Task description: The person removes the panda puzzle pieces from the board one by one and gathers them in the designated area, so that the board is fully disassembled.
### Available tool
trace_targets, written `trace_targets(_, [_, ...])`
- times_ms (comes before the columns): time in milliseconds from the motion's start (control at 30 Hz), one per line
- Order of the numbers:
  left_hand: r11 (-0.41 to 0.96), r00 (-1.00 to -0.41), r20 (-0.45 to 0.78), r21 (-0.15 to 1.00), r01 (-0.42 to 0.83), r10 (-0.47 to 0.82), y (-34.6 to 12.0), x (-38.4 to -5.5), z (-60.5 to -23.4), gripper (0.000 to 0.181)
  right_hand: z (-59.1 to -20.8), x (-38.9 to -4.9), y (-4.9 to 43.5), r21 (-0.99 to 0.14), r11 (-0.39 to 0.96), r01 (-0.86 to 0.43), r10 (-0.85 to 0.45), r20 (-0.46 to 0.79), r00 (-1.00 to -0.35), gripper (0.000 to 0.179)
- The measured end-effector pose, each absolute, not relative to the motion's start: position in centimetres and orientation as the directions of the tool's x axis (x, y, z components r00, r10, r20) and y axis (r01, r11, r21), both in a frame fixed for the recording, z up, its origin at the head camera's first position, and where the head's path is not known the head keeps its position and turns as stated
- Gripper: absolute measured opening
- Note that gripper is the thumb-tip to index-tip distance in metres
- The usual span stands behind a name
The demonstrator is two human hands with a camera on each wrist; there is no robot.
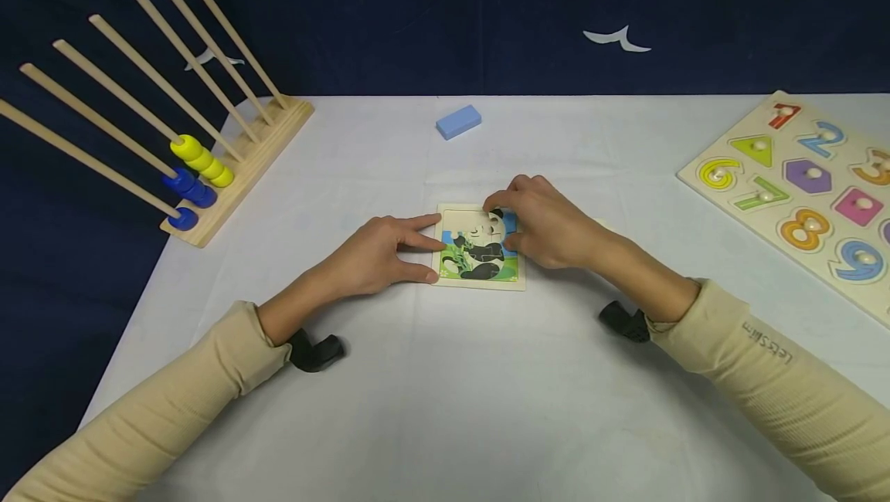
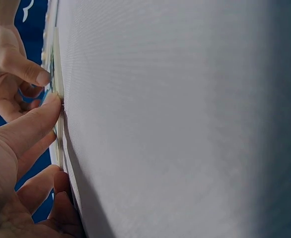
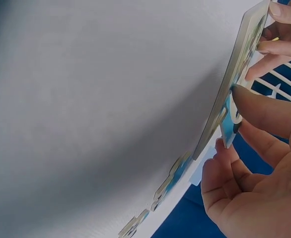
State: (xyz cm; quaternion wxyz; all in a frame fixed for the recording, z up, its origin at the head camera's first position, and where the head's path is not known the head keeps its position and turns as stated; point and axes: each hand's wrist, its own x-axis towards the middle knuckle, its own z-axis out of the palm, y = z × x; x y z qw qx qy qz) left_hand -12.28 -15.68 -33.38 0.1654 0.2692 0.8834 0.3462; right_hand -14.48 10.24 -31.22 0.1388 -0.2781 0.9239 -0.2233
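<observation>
A small panda jigsaw puzzle [image 1: 480,283] lies in its wooden frame on the white table. My right hand [image 1: 552,228] is over its upper right part. Between thumb and fingertips it pinches a puzzle piece [image 3: 228,124], blue with some black and white, tilted at the board's edge in the right wrist view. My left hand [image 1: 375,255] touches the frame's left side with thumb and extended fingers. In the left wrist view, the left thumb [image 2: 36,121] presses near the board's thin edge. The right fingers hide part of the panda's head.
Loose puzzle pieces [image 3: 173,178] lie beside the board, mostly hidden by the right hand in the head view. A blue block [image 1: 459,123] is behind the puzzle. A bead stacker [image 1: 239,170] stands at left, a number-and-shape peg board [image 1: 765,170] at right.
</observation>
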Motion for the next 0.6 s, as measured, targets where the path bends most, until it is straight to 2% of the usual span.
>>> trace_targets(600, [0.614,-0.8,-0.112,0.707,0.353,0.589,-15.64,-12.21,-33.22,0.045,-31.25,-14.52,10.25,-0.471,0.743,-0.475,-0.585,-0.113,-0.803,0.042])
